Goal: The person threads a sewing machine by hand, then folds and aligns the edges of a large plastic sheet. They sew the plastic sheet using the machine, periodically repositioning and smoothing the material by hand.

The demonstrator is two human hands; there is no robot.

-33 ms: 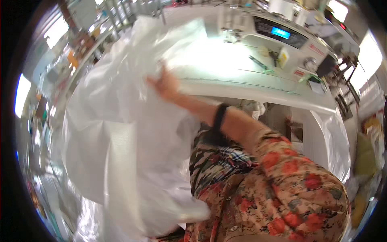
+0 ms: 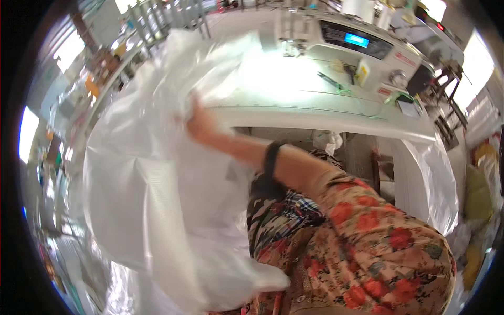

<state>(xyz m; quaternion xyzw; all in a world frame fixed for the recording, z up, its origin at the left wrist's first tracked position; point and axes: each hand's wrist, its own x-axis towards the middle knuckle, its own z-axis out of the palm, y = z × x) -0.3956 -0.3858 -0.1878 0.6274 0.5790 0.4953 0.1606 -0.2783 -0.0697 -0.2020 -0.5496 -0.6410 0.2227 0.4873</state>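
A large white translucent plastic sheet [image 2: 118, 184] fills the left side of the view, bunched and folded, and hangs down over the near table edge. My right hand [image 2: 202, 123] reaches across to the left and touches the sheet's upper part. Motion smears its fingers, so their grip cannot be made out. A dark band [image 2: 272, 160] circles that wrist. No part of my left hand shows; the sheet covers the area at lower left. To the right of the sheet stands a white sewing machine [image 2: 362, 44] with a lit blue display.
On the brightly lit white worktable [image 2: 294, 118] lie dark thread snips [image 2: 331, 81] and a small dark object [image 2: 409, 102] by the right end. Clear plastic [image 2: 441, 194] hangs from the table's right side. Metal racks [image 2: 168, 18] stand far left.
My right hand has shifted a little left and toward me against the sheet. The sheet's lower fold has swung slightly right. The whole view has turned slightly.
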